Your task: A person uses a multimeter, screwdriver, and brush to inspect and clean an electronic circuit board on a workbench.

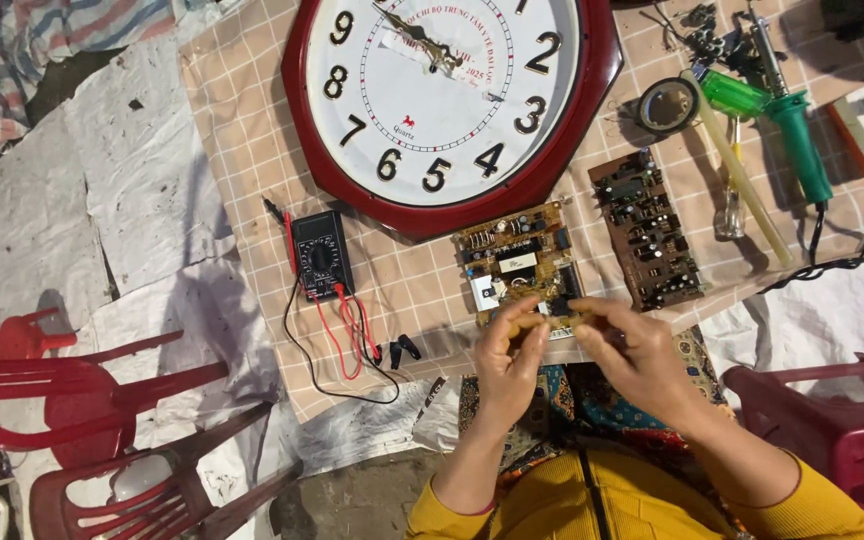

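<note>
**Two hands close on a small part above a circuit board**

From the head camera, looking down: both hands meet over the near end of a yellow-brown circuit board (517, 262) lying on the checked cloth (252, 150). The left hand (505, 360) and the right hand (635, 352) have their fingers pinched together around something small between them; what it is I cannot make out. It looks like a step of handling or fitting a small piece at the board's edge, and any next move there would call for a steady, fine grip.

Around them: a second, darker board (647, 230) lies just to the right, a big red-rimmed wall clock (449, 100) sits behind, and a black multimeter (321, 255) with red and black leads lies to the left. A green-handled soldering iron (797, 135) and a roll of tape (668, 104) lie at the far right. Red plastic chairs (92, 390) stand at the left.
</note>
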